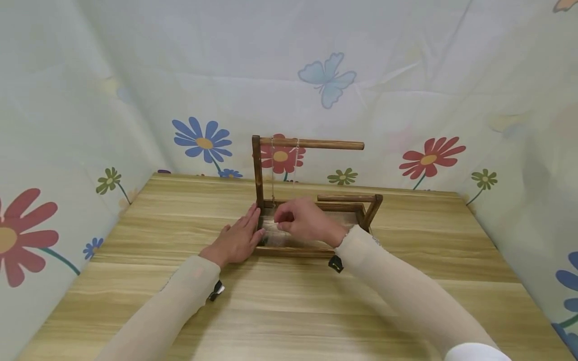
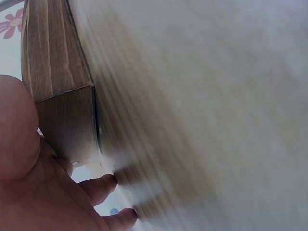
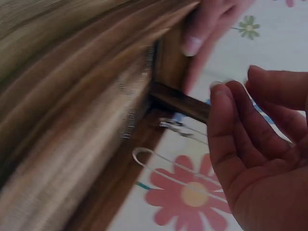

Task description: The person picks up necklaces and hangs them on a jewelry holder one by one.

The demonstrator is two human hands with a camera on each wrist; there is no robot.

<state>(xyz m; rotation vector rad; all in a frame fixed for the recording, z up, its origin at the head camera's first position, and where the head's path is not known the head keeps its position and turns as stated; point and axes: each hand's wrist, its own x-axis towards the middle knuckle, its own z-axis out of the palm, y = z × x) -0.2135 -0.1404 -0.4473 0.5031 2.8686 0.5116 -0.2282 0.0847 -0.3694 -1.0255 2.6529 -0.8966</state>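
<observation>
A dark wooden stand has a tray base (image 1: 293,251), an upright post and a top bar (image 1: 316,145). A thin chain (image 1: 273,170) hangs from the bar down to the tray. My left hand (image 1: 237,240) lies flat on the table, its straight fingers pressed against the tray's left side (image 2: 57,72). My right hand (image 1: 302,220) hovers over the tray with curled fingers, thumb and forefinger pinching the lower end of the chain. In the right wrist view the chain (image 3: 178,173) and its clasp (image 3: 173,124) run toward my right hand (image 3: 260,159).
The stand sits mid-table on a light wooden tabletop (image 1: 289,306). Flower-printed cloth walls (image 1: 90,125) close in on the left, back and right. A lower side rail (image 1: 347,198) sticks up at the tray's right end.
</observation>
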